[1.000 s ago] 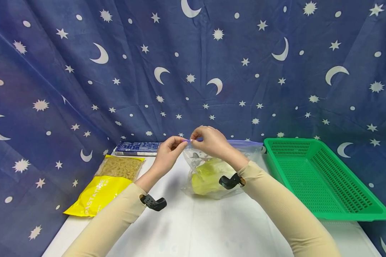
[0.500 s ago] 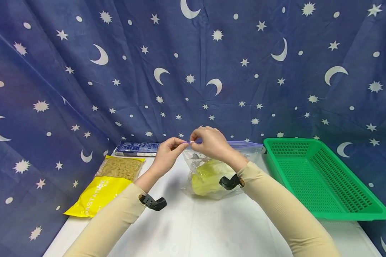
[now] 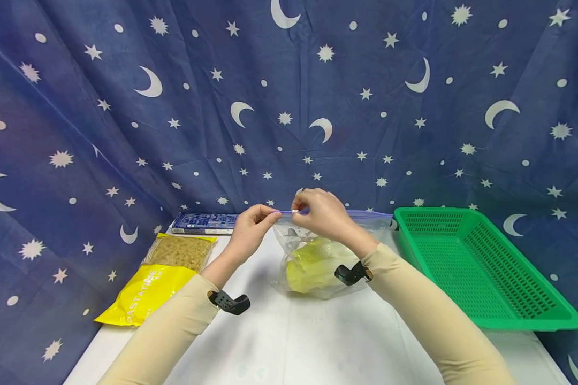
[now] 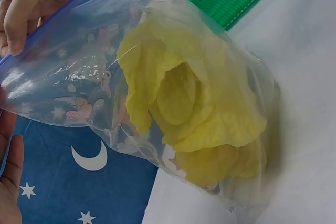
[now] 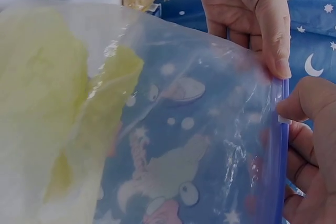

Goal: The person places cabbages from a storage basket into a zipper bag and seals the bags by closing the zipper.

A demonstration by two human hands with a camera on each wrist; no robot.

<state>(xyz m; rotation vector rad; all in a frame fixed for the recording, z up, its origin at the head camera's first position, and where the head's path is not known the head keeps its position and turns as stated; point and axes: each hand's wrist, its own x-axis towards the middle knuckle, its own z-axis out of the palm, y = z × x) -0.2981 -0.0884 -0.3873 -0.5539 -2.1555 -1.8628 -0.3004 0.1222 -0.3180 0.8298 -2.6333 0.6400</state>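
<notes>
A clear zip bag [image 3: 382, 229] with a purple zip strip [image 3: 368, 215] stands mid-table, holding a yellow-green leafy cabbage [image 4: 194, 108]. My left hand [image 3: 251, 229] pinches the left end of the strip between thumb and fingers. Just to its right, my right hand [image 3: 324, 216] pinches a small white slider [image 5: 284, 120] on the strip, thumb on the near side and fingers behind. In the right wrist view a narrow gap of strip shows between the left thumb and the slider. Printed cartoon figures show on the bag's upper part.
A green plastic basket [image 3: 407, 240] stands right of the bag. On the left lie a yellow pasta bag [image 3: 161, 283] and, behind it, a flat blue box [image 3: 204, 223]. A dark blue curtain [image 3: 289, 91] with moons and stars hangs behind the white table [image 3: 289, 347].
My right hand has shifted slightly right along the strip with the slider, widening the gap to my left hand. The left hand keeps its pinch almost in place.
</notes>
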